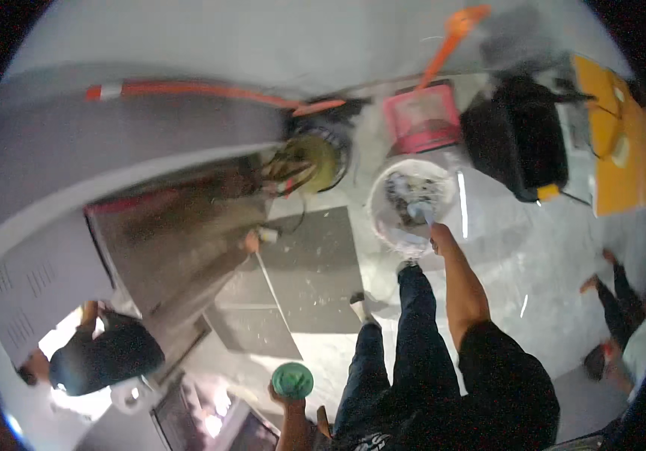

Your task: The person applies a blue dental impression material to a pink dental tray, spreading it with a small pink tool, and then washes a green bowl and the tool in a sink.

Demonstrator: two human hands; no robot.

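My right arm reaches forward over a white bucket (374,218) on the floor. In that hand (438,239), fingers closed, is a small light blue-grey scoop-like tool (420,211). Its head lies at the lumpy grey-and-white material (402,188) inside the bucket; blur hides its exact shape. My left hand (276,395) is wrapped round the side of a green bowl (293,381), held low near my left hip, well apart from the bucket. Something greenish shows in the bowl, but I cannot make out what it is.
Beyond the bucket stand a pink-red crate (422,120) and a black bin (514,135). A yellow panel (616,135) is at far right. Grey boards (308,263) lie on the floor at left. One person (105,349) is at lower left, another (631,331) at right.
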